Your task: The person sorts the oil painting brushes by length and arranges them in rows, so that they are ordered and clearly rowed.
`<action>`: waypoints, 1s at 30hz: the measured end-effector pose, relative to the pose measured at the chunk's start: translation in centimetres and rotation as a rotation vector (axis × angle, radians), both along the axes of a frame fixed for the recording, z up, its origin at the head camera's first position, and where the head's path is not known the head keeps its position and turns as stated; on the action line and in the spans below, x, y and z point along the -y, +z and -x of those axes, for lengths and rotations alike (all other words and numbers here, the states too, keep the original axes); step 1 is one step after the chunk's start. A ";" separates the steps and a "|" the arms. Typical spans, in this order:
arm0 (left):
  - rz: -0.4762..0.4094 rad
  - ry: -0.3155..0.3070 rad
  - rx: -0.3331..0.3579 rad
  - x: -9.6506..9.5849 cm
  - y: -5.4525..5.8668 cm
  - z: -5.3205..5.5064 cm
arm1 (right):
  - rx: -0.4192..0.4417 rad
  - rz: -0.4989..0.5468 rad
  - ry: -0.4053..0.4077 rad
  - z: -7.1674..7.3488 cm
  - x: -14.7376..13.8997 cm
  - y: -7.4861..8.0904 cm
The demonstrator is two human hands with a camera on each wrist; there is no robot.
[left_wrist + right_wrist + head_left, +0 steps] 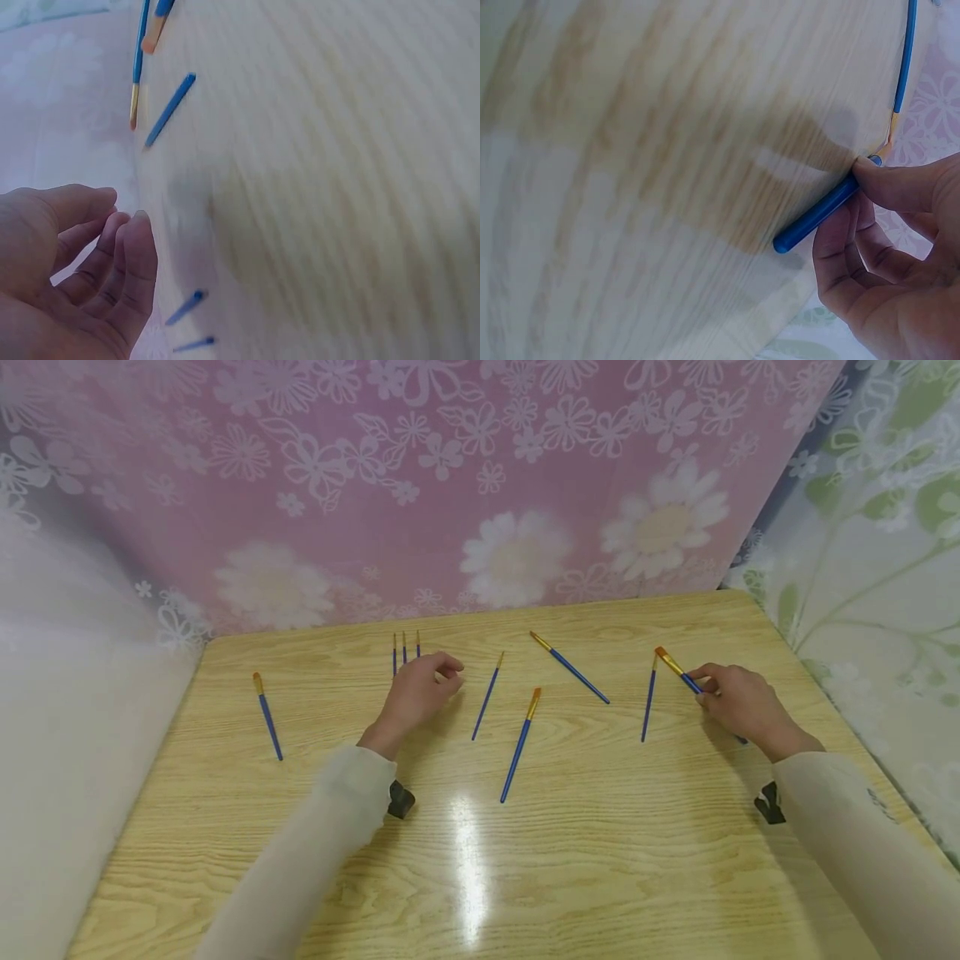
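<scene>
Right hand [738, 702] pinched flat brush [672, 665]; left hand [424, 687] empty, loosely curled. Clean handling likely meant clearing the thin brush [648, 703] near its tip.

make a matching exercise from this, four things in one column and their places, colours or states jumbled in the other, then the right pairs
Things
1. right hand
2. left hand
3. three thin brushes
4. tabletop

Places, colours, states
a. side by side, partly hidden in the head view
b. yellowish wood grain
c. holding nothing
d. pinching a thicker brush

Right pairs: 1-d, 2-c, 3-a, 4-b
</scene>
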State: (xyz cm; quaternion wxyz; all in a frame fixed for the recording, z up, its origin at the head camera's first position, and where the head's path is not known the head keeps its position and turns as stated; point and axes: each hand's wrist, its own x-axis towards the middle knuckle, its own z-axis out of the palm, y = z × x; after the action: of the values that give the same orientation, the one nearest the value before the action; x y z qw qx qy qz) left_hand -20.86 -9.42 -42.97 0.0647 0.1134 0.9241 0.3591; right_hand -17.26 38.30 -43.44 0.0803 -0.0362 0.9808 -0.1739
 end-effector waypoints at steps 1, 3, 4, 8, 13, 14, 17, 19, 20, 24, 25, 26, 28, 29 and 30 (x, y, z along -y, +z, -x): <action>-0.003 -0.006 0.006 -0.3 -0.1 -0.1 | 0.000 0.000 0.000 0.0 0.0 0.0; -0.004 -0.018 0.011 -0.7 -0.2 -0.3 | 0.002 0.000 0.002 0.0 0.0 0.0; -0.004 -0.022 0.014 -1.0 -0.3 -0.4 | 0.002 0.000 0.003 0.0 0.0 0.0; 0.005 -0.043 0.016 -1.9 -0.6 -0.7 | 0.006 -0.005 0.001 0.1 -0.1 0.0; 0.003 -0.058 0.022 -3.0 -0.8 -1.1 | 0.004 -0.008 -0.001 0.1 0.0 0.0; 0.003 -0.059 0.026 -3.2 -0.8 -1.2 | 0.004 -0.008 -0.001 0.0 0.0 0.0; 0.007 -0.060 0.029 -3.7 -0.9 -1.5 | 0.007 -0.009 -0.002 0.0 0.0 0.1; 0.015 -0.054 0.033 -4.1 -1.0 -1.6 | 0.006 -0.010 -0.001 0.0 0.0 0.1; 0.022 -0.051 0.031 -4.2 -1.1 -1.6 | 0.005 -0.011 0.000 0.0 0.0 0.0; 0.044 -0.040 0.015 -4.8 -1.2 -1.6 | -0.003 -0.011 0.007 0.0 -0.1 0.0; 0.048 -0.038 0.008 -4.9 -1.2 -1.6 | -0.004 -0.010 0.008 0.0 -0.1 0.0; 0.052 -0.037 0.003 -5.0 -1.3 -1.6 | -0.003 -0.009 0.009 -0.1 -0.1 0.0; 0.055 -0.033 -0.005 -5.1 -1.4 -1.6 | 0.000 -0.007 0.009 -0.1 -0.1 0.0; 0.055 -0.029 -0.007 -5.2 -1.4 -1.6 | 0.002 -0.004 0.007 -0.1 0.0 0.1; 0.054 -0.023 -0.008 -5.3 -1.5 -1.6 | 0.004 -0.003 0.005 -0.1 0.0 0.1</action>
State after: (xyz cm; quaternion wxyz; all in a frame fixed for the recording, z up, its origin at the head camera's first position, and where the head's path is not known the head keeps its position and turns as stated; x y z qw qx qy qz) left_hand -19.31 -4.17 -44.47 0.0679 0.1235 0.9324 0.3329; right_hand -17.19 38.32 -43.37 0.0827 -0.0383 0.9808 -0.1722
